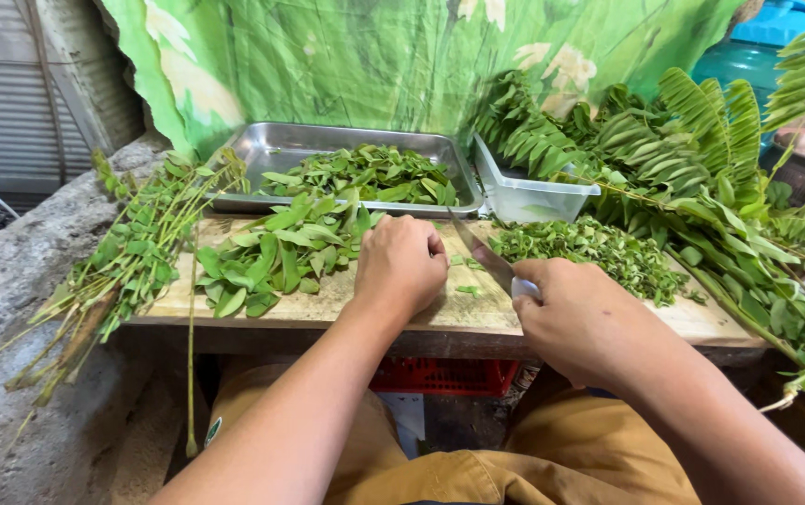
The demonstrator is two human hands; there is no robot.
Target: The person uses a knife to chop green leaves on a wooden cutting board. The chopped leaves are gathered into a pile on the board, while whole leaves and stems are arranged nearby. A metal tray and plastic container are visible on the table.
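A: Nearest the camera, what've we got?

B: Two bare forearms over tan trousers, reaching fwd to a wooden board (421,323) on the surface. Red crate (444,376) sits under it.

A: Left hand?

B: Left hand (400,265) is curled into a loose fist, knuckles up, fingers tucked under. Looks like it's pinning leaves at the edge of the whole-leaf pile (276,252), fingertips kept back from the blade, I'd judge. What's under the fingers is hidden, though.

A: Right?

B: Right hand (582,318) is wrapped closed round a pale knife handle, wrist low. Knife (479,251) angles up-left, blade resting on the board just beside the left hand.

A: And the cut stuff?

B: Chopped greens (599,251) heaped to the right of the blade, whole leaves to the left. Probably so uncut & cut stay apart w/ the knife between.

A: Off to the sides?

B: Stripped stems (122,271) hang off the board's left end over the stone ledge. Leafy branches (720,187) lie across the right end.

A: Farther back?

B: Steel tray (267,150) w/ more picked leaves, touching the board's far edge. Clear plastic tub (524,192) right beside it. Behind, a green floral cloth (374,56).
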